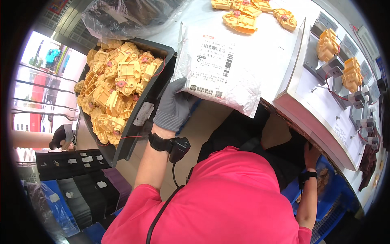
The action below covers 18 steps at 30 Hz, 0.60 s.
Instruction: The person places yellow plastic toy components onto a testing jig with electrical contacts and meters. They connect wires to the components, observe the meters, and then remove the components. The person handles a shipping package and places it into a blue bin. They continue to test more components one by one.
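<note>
My left hand (172, 107), in a grey glove, grips the lower left corner of a white plastic mailing bag (227, 69). Its thumb lies near the bag's edge, and the other fingers are hidden underneath. The bag carries a printed label and barcodes; it lies partly over the white table (276, 53), its lower end past the edge. My right hand (312, 156), with a black band at the wrist, is low on the right, below the table edge and by a blue crate (325, 195). Its fingers are too dark to make out.
A black bin (150, 46) heaped with yellow plastic housings (118, 87) stands left. More yellow housings (241, 20) lie at the table's far side. A white fixture board (325, 105) with clamps and two yellow housings stands right. Dark folders (89, 183) sit lower left, near another person's hand (65, 138).
</note>
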Each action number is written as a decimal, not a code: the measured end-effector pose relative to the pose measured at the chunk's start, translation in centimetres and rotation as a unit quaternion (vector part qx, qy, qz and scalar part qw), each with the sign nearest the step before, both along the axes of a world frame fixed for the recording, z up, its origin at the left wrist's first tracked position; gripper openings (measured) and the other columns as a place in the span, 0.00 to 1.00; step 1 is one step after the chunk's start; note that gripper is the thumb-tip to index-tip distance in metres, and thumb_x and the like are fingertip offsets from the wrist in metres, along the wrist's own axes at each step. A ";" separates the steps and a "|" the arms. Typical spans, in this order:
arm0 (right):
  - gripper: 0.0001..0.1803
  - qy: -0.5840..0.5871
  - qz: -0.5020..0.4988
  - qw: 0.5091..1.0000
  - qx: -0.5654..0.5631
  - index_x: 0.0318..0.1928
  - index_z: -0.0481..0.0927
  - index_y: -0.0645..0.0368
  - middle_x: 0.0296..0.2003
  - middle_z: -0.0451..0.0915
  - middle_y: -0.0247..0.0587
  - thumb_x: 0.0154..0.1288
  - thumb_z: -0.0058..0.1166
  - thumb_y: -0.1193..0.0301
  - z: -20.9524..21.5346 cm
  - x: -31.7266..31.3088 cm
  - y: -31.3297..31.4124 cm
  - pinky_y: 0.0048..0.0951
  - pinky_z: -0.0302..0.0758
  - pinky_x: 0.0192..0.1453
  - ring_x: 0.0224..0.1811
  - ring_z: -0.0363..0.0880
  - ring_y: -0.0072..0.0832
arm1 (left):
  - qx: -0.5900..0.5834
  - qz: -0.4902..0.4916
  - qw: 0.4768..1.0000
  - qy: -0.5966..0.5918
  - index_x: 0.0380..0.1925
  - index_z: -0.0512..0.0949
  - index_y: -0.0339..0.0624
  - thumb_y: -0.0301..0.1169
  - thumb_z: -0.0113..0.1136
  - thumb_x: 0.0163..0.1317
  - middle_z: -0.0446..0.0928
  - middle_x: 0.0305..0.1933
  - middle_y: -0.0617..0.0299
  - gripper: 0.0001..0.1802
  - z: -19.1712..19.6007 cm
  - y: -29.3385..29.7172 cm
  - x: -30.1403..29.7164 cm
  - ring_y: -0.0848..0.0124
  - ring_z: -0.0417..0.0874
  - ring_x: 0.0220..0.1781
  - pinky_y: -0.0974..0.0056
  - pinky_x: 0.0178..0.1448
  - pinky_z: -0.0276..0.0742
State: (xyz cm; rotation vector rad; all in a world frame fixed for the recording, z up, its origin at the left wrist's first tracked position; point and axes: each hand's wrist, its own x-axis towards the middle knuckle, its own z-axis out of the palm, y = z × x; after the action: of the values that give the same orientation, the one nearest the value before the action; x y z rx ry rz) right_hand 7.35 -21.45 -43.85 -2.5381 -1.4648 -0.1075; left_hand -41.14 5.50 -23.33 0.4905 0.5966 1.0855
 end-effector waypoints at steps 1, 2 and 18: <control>0.23 0.008 0.005 1.000 -0.012 0.54 0.77 0.63 0.54 0.77 0.59 0.64 0.56 0.61 0.1 0.0 0.0 0.50 0.64 0.65 0.59 0.72 0.54 | -0.001 0.001 1.000 0.002 0.62 0.64 0.29 0.31 0.56 0.65 0.69 0.65 0.49 0.28 0.1 -0.1 0.0 0.60 0.70 0.67 0.53 0.73 0.65; 0.23 0.018 0.011 0.999 -0.024 0.55 0.77 0.63 0.54 0.77 0.59 0.64 0.56 0.61 0.7 -0.4 0.2 0.49 0.65 0.65 0.59 0.73 0.54 | -0.005 -0.003 1.000 -0.003 0.63 0.63 0.29 0.31 0.55 0.65 0.69 0.65 0.49 0.28 0.1 -0.2 -0.2 0.60 0.69 0.67 0.54 0.73 0.64; 0.55 0.713 0.308 0.623 0.095 0.74 0.50 0.63 0.70 0.59 0.53 0.53 0.73 0.62 25.1 -23.3 12.1 0.38 0.59 0.73 0.73 0.57 0.36 | 0.203 -0.100 0.957 0.180 0.67 0.61 0.31 0.26 0.57 0.56 0.69 0.66 0.50 0.37 3.6 -4.3 -3.5 0.61 0.72 0.66 0.55 0.66 0.70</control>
State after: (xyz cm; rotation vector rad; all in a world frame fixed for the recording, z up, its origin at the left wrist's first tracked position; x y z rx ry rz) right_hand -15.93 -9.31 -18.71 -0.9602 -1.1939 1.3862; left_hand -44.64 1.24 -19.75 1.1017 0.6257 0.9292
